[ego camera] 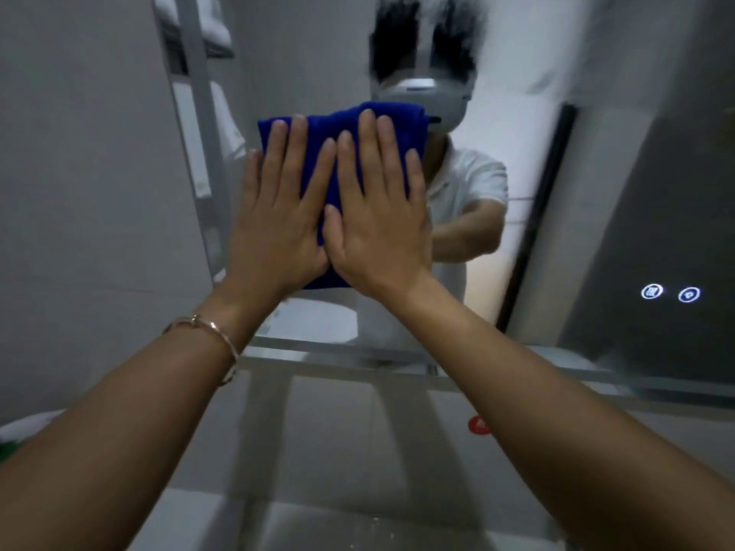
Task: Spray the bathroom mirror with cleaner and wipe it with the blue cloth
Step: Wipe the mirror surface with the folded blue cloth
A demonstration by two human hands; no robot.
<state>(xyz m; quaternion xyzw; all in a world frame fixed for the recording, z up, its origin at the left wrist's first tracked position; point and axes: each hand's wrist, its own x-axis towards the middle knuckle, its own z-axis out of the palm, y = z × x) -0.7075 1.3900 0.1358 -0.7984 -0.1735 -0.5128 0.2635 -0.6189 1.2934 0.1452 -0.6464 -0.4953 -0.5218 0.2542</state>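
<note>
The bathroom mirror [557,161] fills the upper right of the head view. A folded blue cloth [318,153] lies flat against the glass near its left part. My left hand [278,216] and my right hand [378,216] press side by side on the cloth, palms flat, fingers spread and pointing up. The cloth's top edge and lower corner show around my hands. A thin bracelet [214,332] circles my left wrist. No cleaner bottle is in sight.
The mirror's left edge [203,184] meets a plain grey wall [79,173]. Two lit touch icons [670,293] glow at the mirror's lower right. A glass shelf [517,367] runs below the mirror. A red round sticker [479,425] sits on the wall under it.
</note>
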